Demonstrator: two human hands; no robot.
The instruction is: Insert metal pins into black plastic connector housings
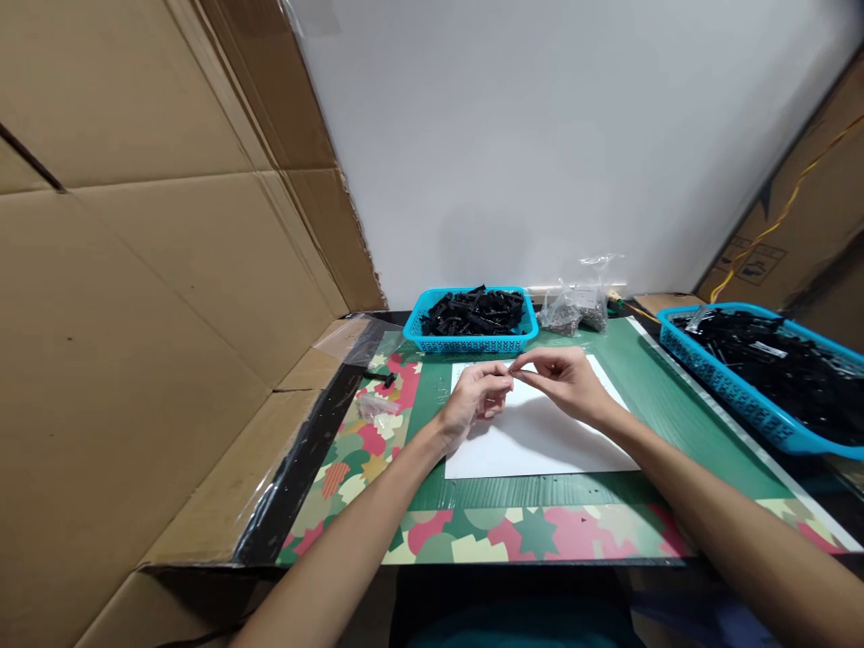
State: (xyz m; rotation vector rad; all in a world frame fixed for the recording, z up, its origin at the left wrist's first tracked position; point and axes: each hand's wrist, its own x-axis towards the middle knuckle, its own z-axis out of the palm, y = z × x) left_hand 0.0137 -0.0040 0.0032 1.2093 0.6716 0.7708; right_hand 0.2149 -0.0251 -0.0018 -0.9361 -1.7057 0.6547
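My left hand (478, 399) is over the left part of a white sheet (540, 441), its fingers curled and pinched together. My right hand (563, 376) meets it fingertip to fingertip, thumb and index finger closed in a pinch. Whatever lies between the fingertips is too small to make out. Beneath the sheet is a green mat (675, 423) with a patterned border. Behind the hands stands a blue basket (472, 344) full of black parts (476, 312).
At the right sits a second blue basket (762, 416) with black pieces. Clear bags (577, 308) of small items lie near the wall. A black piece (383, 379) and a small plastic bag (376, 407) rest on the mat's left side. Cardboard (135, 315) walls the left.
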